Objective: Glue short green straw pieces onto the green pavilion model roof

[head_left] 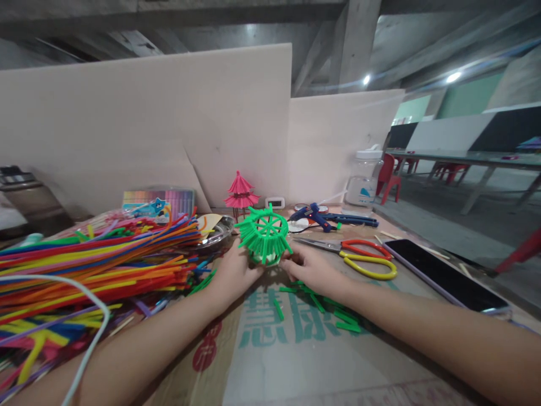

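Note:
A green pipe-cleaner roof (266, 231), round with a spoked top and short strips slanting down all around, is held up in the middle. My left hand (236, 268) grips its lower left side, with the fingertips partly hidden behind it. At its lower right, my right hand (313, 266) is closed, thumb and curled fingers against the bottom edge. Short cut green pipe-cleaner pieces (346, 318) lie under and beside my right wrist. Behind the roof stands a small pink pipe-cleaner pagoda (239, 192) with tiered eaves.
Long colourful pipe cleaners (105, 254) are heaped on the left, with a white cable (95, 301) across them. Scissors (367, 256), a blue glue gun (315, 215) and a phone (443, 273) lie right. A plastic jar (362, 180) stands behind, before a pale partition (169, 118).

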Motion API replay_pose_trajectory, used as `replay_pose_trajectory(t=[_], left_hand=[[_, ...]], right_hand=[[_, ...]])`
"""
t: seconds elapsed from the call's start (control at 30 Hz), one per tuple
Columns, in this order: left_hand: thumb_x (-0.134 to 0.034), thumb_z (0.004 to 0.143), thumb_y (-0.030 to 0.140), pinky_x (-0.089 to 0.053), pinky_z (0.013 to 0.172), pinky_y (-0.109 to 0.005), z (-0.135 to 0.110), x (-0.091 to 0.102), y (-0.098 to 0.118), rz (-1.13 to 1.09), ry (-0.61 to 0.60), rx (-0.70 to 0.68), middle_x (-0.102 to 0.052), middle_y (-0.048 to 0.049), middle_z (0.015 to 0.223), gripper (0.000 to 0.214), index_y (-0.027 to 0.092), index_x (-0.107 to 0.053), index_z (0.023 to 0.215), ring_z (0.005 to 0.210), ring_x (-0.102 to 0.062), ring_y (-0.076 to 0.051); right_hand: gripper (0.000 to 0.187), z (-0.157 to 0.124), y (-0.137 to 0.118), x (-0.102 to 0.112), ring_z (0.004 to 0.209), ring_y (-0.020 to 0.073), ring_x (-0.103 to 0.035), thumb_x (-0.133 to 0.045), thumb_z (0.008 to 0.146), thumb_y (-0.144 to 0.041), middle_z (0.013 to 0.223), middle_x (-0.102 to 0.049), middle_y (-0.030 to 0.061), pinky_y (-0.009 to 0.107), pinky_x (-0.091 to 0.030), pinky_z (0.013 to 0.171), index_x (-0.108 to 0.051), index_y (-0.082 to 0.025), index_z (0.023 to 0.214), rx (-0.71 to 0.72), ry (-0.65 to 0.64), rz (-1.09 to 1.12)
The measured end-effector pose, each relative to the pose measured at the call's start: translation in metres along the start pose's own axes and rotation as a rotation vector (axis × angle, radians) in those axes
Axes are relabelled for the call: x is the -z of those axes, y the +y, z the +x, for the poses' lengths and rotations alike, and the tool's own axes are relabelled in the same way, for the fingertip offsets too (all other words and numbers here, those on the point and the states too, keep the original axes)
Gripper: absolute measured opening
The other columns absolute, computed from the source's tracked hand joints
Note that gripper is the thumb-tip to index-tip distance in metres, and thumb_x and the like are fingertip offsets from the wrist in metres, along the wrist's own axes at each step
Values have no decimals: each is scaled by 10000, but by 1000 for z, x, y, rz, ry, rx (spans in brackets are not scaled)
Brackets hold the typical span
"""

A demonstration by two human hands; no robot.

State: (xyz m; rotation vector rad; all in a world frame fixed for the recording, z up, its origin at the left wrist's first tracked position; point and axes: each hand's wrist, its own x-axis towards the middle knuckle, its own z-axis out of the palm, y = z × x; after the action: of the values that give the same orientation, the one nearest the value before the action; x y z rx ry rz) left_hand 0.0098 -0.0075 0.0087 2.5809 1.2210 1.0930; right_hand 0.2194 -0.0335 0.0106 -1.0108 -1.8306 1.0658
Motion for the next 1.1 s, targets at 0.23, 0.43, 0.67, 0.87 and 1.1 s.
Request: replay_pose_trajectory(t=[0.23, 0.43, 0.67, 0.87, 1.1], left_hand=[[-642, 854, 251, -497, 1065, -481, 0, 2, 5, -17, 13, 85, -658, -86, 1266, 335, 234, -661, 1188, 1207, -608, -303], [-639, 870, 281, -473, 1099, -487, 0, 1, 4, -23, 2, 85, -645, -93, 1299, 350, 227, -661, 1215, 1236, -597, -303], [-638, 871, 275, -460, 1108, -493, 2, 1, 3, -43, 16, 46, -658, -93, 1294, 365, 221, -647, 1232, 1268, -574, -310], [-630, 869, 261, -449, 1120, -479, 2, 1, 4, -29, 12, 36, -652, -89, 1300, 326, 226, -655, 1192, 1264, -576, -299], [-648, 844, 224, -451, 1115, -480, 1, 0, 1, -3, 10, 14, -648, -79, 1292, 356, 239, -661, 1199, 1272, -564, -301]], right_hand=[[73, 2, 7, 6, 600, 151, -531, -489, 838, -246, 650, -557, -41, 258, -402, 574, -540, -219, 884, -31, 114, 129], [382, -1, -1, 13, 556, 146, -490, -429, 953, -509, 582, -549, -15, 266, -369, 540, -572, -201, 779, -16, 157, 153], [437, -4, -2, 10, 448, 110, -404, -546, 887, -623, 561, -550, -27, 248, -275, 433, -587, -204, 769, -65, 76, 179], [443, -3, -5, 11, 404, 86, -366, -591, 850, -631, 549, -556, -34, 237, -237, 393, -573, -202, 743, -93, 87, 214], [372, -3, -9, 9, 433, 99, -406, -649, 809, -559, 540, -560, -35, 233, -297, 425, -580, -203, 726, -138, 85, 242]])
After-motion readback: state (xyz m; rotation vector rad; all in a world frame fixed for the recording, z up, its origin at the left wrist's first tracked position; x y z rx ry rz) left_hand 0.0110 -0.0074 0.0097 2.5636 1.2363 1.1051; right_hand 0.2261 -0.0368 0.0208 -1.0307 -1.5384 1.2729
